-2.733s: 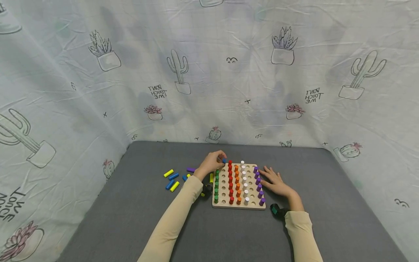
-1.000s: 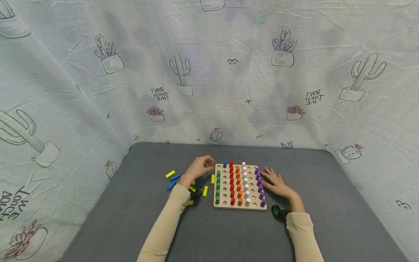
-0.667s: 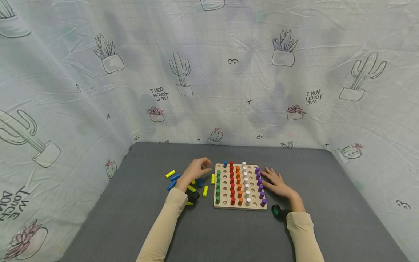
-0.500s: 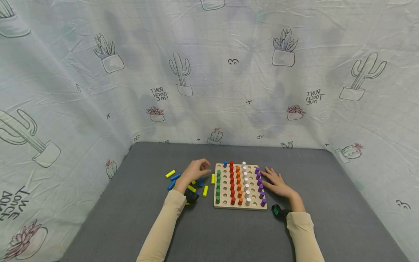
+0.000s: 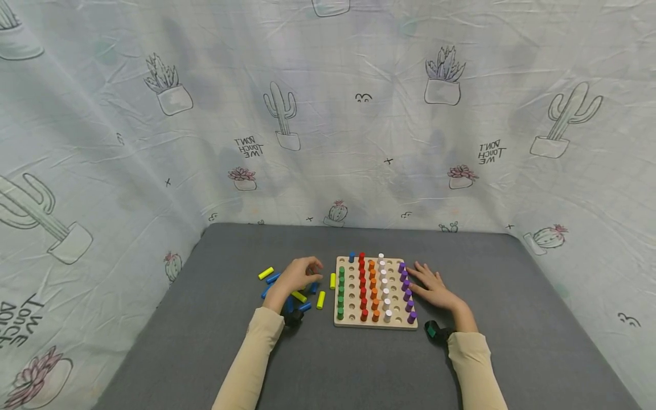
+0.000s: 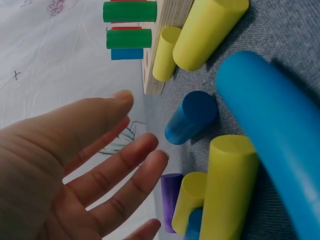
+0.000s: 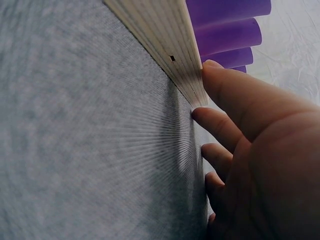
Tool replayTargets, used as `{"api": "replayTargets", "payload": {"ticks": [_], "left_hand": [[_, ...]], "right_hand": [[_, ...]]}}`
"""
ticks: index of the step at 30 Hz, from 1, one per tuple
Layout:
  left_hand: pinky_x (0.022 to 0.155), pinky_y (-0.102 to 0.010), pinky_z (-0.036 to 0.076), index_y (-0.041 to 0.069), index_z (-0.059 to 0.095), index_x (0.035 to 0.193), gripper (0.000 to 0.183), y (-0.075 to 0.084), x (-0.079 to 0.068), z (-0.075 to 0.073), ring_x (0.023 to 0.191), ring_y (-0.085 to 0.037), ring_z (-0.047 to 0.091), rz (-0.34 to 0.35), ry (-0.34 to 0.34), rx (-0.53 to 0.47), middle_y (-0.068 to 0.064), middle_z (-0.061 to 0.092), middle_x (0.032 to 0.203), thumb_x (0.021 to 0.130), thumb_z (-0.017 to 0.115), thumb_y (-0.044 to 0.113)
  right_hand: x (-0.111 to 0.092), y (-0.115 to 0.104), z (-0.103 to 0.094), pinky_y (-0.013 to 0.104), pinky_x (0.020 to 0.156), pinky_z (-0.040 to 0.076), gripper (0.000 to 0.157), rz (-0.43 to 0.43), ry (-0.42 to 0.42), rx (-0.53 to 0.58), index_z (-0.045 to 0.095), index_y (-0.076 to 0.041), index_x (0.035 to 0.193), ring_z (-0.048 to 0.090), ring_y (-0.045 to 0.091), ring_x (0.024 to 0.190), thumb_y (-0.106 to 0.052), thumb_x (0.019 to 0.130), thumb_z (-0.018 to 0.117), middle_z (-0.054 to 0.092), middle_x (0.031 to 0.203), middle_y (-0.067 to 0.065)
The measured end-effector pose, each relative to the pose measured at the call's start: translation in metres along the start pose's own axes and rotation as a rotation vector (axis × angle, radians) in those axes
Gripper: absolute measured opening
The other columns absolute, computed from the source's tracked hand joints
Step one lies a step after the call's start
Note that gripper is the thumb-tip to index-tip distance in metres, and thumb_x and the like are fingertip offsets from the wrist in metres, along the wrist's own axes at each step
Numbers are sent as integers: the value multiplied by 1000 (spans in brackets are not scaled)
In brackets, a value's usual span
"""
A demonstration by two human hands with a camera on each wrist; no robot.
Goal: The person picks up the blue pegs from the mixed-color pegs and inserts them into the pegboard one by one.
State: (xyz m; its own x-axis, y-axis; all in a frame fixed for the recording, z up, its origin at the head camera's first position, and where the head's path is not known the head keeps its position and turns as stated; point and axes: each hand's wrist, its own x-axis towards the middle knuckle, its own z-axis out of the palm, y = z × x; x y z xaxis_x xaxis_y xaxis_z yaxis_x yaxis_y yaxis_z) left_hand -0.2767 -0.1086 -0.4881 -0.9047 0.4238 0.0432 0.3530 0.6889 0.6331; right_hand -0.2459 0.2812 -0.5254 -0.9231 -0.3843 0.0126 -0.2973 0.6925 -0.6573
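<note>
A blue peg (image 5: pixel 314 288), its axis roughly forward, lies between the board (image 5: pixel 353 324) and the nearer left hand (image 5: pixel 294 277), fingers parted, holding nothing; the right hand (image 5: pixel 433 290), spread, is farther.

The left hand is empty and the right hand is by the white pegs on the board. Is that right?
Not quite: the right hand is by the purple pegs on the board, as the right wrist view shows. The left hand is empty.

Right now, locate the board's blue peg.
In the head view, the blue peg stands in the far row of the board, just left of a red peg.
</note>
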Motion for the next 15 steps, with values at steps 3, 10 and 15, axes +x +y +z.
{"api": "replayTargets", "payload": {"ticks": [3,10,15], "left_hand": [[63,-28,46,7,63,106,22,-1,-3,1,73,-14,53,3,-3,7,-3,61,89,86,67,14],[67,-30,46,10,64,106,25,-4,-7,4,76,-14,53,-40,-17,53,-5,61,92,84,69,17],[75,-38,45,11,64,106,25,-4,-10,4,82,-18,56,-56,-22,77,-6,62,94,83,70,19]], "right_hand": [[0,0,0,65,105,-7,58,-8,3,7,31,1,142,-1,50,136,-31,96,47,12,149,31],[0,2,2,64,106,-8,58,3,-9,2,31,0,143,-1,48,137,-31,97,46,11,150,29],[0,3,1,64,106,-8,58,5,-4,1,31,-1,143,-1,48,137,-31,97,47,12,150,29]]}}
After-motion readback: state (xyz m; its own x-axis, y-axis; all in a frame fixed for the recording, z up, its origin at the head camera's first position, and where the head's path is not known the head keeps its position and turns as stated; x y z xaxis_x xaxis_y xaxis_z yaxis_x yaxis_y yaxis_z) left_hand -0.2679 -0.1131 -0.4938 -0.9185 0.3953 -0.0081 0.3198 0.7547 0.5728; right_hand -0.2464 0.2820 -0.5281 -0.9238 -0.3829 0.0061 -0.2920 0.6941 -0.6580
